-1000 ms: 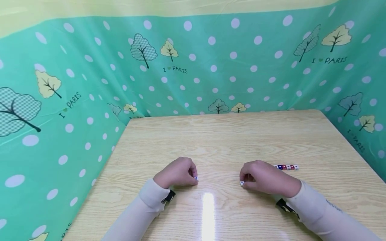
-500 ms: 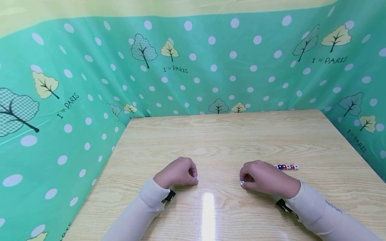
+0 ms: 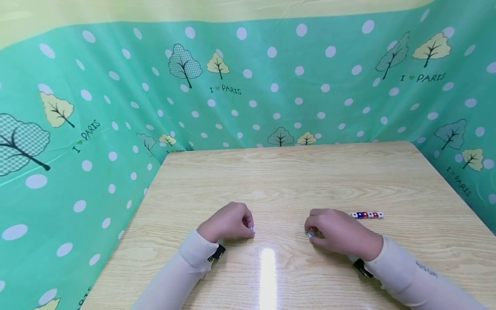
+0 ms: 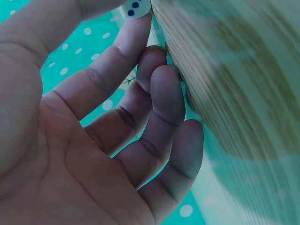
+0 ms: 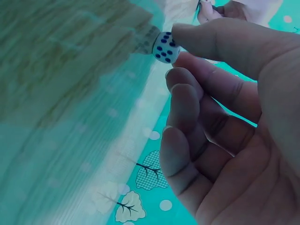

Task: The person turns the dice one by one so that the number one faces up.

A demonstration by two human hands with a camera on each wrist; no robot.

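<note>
My left hand [image 3: 228, 221] rests low over the table, thumb and index finger pinching a small white die [image 4: 136, 8] with dark blue pips. Its other fingers curl loosely, as the left wrist view shows. Across from it, my right hand [image 3: 341, 230] holds another white die [image 5: 165, 48] with blue pips between thumb and index finger. That die is at the tabletop, where its reflection shows beside it. Behind the right hand lies a straight row of several dice [image 3: 365, 215] in white, blue and red. The two pinched dice are a hand's width or so apart.
The wooden table [image 3: 271, 181] has a glossy top with a bright light reflection [image 3: 268, 275] near the front. A green dotted curtain [image 3: 286, 99] printed with trees hangs behind it and along both sides.
My right hand has shifted slightly left and its fingers have changed position around the die, which looks turned. More of the row's left end shows. My left hand has stayed put.
</note>
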